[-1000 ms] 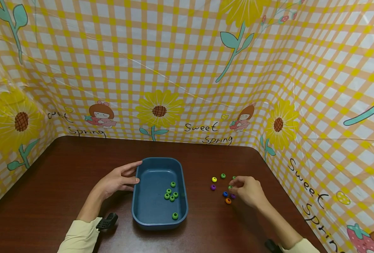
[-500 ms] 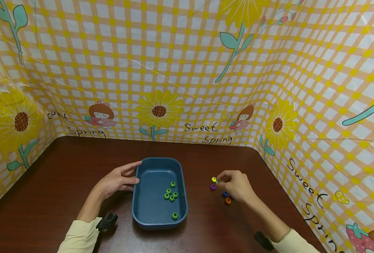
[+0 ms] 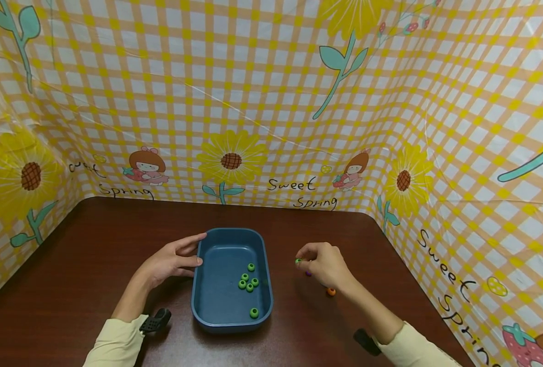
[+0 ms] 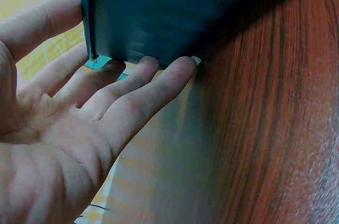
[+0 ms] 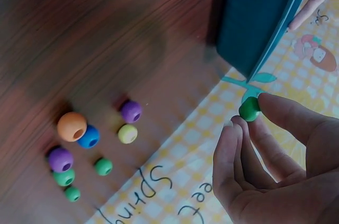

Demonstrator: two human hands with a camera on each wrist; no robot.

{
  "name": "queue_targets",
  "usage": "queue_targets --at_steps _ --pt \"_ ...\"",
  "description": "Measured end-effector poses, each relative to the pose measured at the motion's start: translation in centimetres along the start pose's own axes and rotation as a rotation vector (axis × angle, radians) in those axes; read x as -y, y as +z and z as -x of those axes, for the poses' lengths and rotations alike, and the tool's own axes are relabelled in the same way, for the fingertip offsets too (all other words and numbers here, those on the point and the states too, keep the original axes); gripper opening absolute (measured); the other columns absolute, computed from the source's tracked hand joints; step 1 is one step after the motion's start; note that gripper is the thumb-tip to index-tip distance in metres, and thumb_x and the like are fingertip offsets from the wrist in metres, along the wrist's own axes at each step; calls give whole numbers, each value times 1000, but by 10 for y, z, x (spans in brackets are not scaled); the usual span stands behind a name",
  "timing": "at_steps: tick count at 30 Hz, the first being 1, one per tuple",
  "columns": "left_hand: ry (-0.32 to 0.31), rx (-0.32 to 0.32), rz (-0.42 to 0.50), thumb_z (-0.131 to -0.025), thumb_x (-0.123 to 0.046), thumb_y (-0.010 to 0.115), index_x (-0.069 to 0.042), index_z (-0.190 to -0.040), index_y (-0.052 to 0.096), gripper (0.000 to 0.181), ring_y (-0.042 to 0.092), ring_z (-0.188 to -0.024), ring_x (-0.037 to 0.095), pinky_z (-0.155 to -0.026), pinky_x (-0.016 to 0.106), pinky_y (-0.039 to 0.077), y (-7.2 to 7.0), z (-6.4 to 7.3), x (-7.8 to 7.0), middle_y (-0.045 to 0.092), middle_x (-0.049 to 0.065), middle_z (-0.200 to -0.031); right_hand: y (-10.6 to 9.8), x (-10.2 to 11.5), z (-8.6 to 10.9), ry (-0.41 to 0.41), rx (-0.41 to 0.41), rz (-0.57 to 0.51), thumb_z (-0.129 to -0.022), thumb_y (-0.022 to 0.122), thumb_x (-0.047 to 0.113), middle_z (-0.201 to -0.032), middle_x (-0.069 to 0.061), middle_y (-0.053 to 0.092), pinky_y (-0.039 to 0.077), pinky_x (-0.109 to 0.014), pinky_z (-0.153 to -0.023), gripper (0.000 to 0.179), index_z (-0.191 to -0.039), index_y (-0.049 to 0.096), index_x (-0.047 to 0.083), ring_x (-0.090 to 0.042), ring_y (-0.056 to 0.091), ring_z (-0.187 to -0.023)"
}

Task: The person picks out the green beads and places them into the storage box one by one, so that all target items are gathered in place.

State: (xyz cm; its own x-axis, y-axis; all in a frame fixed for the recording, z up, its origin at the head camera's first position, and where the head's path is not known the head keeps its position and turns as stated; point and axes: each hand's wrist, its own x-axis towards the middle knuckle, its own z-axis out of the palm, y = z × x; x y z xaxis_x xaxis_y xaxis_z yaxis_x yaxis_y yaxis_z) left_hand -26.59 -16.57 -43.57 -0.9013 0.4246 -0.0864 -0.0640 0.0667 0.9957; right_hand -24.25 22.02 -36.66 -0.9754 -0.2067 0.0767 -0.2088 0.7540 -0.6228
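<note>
My right hand (image 3: 327,264) pinches a green bead (image 5: 249,109) between thumb and fingertips, lifted above the table to the right of a blue rectangular tub (image 3: 232,324). Several green beads (image 3: 250,287) lie inside the tub, toward its right side. With its fingers fairly straight, my left hand (image 3: 163,264) touches the tub's left rim and outer wall; the left wrist view shows the fingertips against that wall. Under the right hand, and mostly hidden by it in the head view, loose beads lie on the table: orange (image 5: 71,127), blue (image 5: 88,136), yellow (image 5: 127,134), purple (image 5: 131,112) and green (image 5: 103,167).
The dark wooden table (image 3: 115,229) meets a checked, flower-printed cloth (image 3: 271,102) that rises at the back and both sides. A black wrist device (image 3: 156,321) sits at the left cuff, another (image 3: 366,341) at the right.
My right hand has picked a green bead from the loose ones and moved left toward the tub with it. The left hand and the tub have stayed put.
</note>
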Motion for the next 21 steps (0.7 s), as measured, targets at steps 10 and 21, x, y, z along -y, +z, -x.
queue_targets --at_steps 10,21 --pt "1 -4 -8 -98 -6 65 -8 -161 28 73 59 -127 44 -91 48 60 0 0 1 27 26 -163 14 11 -2 -35 11 -9 -87 75 9 -80 3 74 54 -30 -64 6 -93 78 12 -10 64 -72" --pt "-2 3 -3 -98 -9 67 -8 -161 27 75 59 -128 43 -91 48 60 -2 0 1 27 26 -163 31 29 -9 -115 50 -33 -88 75 9 -80 2 73 53 -28 -62 6 -93 78 9 -9 63 -71"
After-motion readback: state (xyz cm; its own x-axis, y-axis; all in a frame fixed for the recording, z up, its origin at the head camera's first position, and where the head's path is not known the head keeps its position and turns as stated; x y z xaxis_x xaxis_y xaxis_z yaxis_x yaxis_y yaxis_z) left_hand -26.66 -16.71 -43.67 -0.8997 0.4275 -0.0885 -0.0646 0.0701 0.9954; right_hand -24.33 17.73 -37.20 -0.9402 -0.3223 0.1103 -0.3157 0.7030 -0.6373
